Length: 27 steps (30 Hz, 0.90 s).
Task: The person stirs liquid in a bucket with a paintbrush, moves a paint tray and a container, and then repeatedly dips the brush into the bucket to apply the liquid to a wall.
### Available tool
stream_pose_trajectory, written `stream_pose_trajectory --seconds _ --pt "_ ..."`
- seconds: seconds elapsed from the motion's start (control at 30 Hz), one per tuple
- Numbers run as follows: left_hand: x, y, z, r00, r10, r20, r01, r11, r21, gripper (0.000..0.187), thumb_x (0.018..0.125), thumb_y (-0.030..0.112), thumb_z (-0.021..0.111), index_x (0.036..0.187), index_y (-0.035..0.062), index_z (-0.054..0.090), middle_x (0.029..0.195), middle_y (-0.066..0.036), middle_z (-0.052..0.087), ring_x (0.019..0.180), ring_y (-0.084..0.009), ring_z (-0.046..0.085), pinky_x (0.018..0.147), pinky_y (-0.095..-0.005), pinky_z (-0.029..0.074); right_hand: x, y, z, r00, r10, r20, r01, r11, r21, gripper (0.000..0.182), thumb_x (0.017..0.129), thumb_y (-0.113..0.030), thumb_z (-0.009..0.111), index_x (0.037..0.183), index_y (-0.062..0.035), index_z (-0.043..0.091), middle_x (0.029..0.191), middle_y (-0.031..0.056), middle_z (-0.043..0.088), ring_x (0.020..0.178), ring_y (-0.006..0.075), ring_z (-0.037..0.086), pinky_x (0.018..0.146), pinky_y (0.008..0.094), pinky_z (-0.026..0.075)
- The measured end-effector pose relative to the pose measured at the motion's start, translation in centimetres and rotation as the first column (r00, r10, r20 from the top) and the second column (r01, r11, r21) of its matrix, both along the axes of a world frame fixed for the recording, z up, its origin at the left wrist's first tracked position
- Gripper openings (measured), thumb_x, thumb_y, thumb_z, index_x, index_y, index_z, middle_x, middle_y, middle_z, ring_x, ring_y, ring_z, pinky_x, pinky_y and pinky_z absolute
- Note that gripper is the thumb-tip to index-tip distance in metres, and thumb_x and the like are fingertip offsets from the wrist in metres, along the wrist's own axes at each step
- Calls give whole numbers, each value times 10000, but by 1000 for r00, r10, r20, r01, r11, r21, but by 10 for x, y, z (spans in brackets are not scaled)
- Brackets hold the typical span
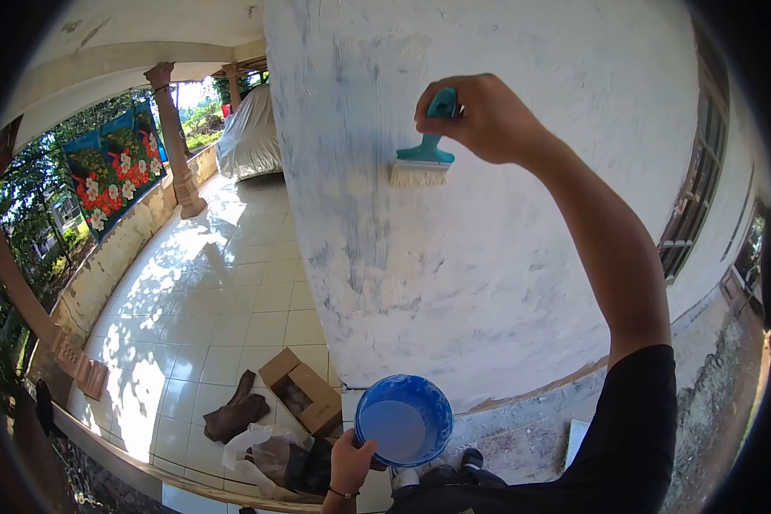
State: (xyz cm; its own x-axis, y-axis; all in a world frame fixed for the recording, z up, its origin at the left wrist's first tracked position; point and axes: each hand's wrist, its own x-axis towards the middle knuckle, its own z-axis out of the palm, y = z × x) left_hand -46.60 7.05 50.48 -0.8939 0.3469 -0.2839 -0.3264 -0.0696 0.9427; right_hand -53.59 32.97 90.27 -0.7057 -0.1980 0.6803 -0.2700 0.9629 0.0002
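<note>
My right hand (480,116) is raised and closed around the teal handle of a wide paintbrush (426,156). Its pale bristles point down and lie against the white wall (505,231), where grey-blue patches and streaks show beside the brush. Low in the view, my left hand (351,464) grips the rim of a blue bucket (444,411), thumb over the edge. Whitish liquid fills part of the bucket, and smears of it coat the inner wall.
On the tiled floor (257,295) to the left are an open cardboard box (317,398), a brown cloth-like item (236,411) and a plastic bag (265,450). A covered vehicle-like shape (250,137) stands farther back. A barred window (698,171) is at right.
</note>
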Motion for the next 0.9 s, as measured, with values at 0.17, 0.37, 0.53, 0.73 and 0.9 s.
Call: stream_pose_trajectory --seconds 0.17,0.37,0.53,0.73,0.9 --pt "-1 6 0 1000 -4 5 4 1000 2 294 789 47 541 1027 -126 541 859 -162 636 588 -207 655 460 -288 577 45 -35 82 968 -176 -178 166 984 -69 104 863 -128 646 891 -29 655 840 91 678 706 174 625 670 325 503" --pt "-7 9 3 1000 -9 -6 9 1000 -27 292 788 53 546 1019 -126 551 854 -152 638 583 -203 653 454 -288 572 26 -11 47 795 308 -522 -136 930 341 97 827 -135 677 871 -49 667 820 87 675 734 197 647 651 307 528" --pt "-8 13 5 1000 9 4 -8 999 -32 270 764 54 583 975 -115 576 779 -123 628 540 -192 640 444 -288 561 -26 14 -72 678 383 -627 78 811 580 167 722 -66 679 871 -92 609 896 71 596 894 213 612 684 276 566" --pt "-6 13 4 999 25 30 -24 999 -33 268 761 56 588 966 -116 577 758 -114 619 540 -188 638 448 -292 565 -22 18 -213 749 404 -526 -6 797 604 193 714 -55 666 902 -45 622 920 97 580 916 265 613 742 277 578" --pt "-3 13 -3 1000 -12 21 14 997 -82 254 768 57 587 947 -123 572 748 -124 616 543 -195 642 455 -293 568 8 10 -260 803 389 -451 -67 811 581 196 726 -73 674 916 -49 631 925 91 595 899 249 608 780 294 575"
